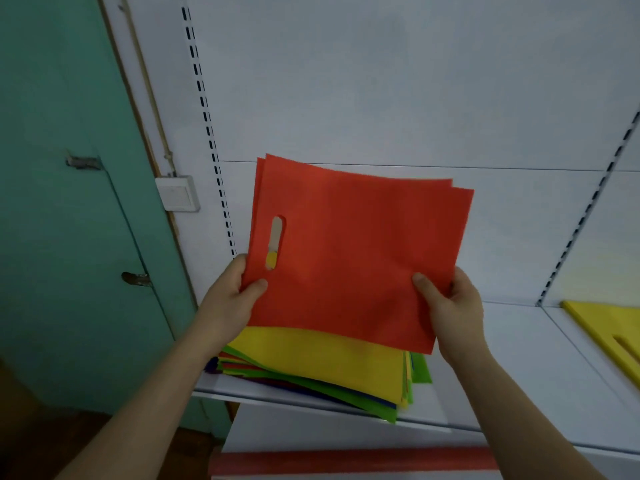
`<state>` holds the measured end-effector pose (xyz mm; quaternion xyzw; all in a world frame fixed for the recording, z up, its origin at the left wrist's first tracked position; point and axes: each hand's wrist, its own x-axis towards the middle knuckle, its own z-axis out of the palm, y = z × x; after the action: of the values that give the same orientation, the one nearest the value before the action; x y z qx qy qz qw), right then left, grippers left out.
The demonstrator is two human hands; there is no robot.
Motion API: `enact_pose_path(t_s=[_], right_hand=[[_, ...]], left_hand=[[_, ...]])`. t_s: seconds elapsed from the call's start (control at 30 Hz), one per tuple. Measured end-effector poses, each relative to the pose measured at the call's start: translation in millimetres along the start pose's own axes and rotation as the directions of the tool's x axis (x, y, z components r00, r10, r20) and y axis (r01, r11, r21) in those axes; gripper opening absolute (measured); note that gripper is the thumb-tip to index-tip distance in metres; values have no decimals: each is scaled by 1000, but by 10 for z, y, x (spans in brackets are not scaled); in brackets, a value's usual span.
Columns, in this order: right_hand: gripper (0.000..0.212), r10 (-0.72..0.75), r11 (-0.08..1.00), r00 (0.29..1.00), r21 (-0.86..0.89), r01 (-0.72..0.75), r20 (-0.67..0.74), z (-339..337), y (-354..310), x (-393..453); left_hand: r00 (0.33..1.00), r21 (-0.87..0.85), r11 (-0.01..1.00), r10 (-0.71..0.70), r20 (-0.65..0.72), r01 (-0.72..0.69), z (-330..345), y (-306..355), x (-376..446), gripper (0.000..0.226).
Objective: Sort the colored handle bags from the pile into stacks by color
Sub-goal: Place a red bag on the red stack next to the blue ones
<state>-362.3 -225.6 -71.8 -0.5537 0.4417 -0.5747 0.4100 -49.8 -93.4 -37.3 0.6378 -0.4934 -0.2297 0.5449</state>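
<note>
Red bags: two or so sheets held together, raised and tilted above the pile, edges slightly offset at the top; handle slot near the left edge, yellow showing through its lower end.
Left hand: clamped on the lower left corner of the red bags, thumb on the front face, fingers curled behind.
Right hand: clamped on the lower right edge of the red bags, thumb on the front face, fingers wrapped behind.
Hands: well apart, one at each lower side of the same red bags.
Pile: mixed bags lying flat on the shelf directly beneath the red bags; yellow sheet on top, green, red and blue edges fanned out below, front corner reaching the shelf lip.
Shelf: white, with a white back panel and slotted uprights on both sides.
Yellow stack: flat on the shelf far right, well apart from the pile, handle slot visible, partly cut off by the frame.
Green door: left of the shelving, hinges visible.
Wall switch: white, between door and shelving.
</note>
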Motion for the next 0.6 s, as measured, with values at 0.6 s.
enact_pose_path(t_s=[0.6], right_hand=[[48, -250, 946, 911, -285, 157, -329, -437, -127, -532]], left_hand=[[959, 155, 962, 245, -140, -223, 657, 9, 119, 16]])
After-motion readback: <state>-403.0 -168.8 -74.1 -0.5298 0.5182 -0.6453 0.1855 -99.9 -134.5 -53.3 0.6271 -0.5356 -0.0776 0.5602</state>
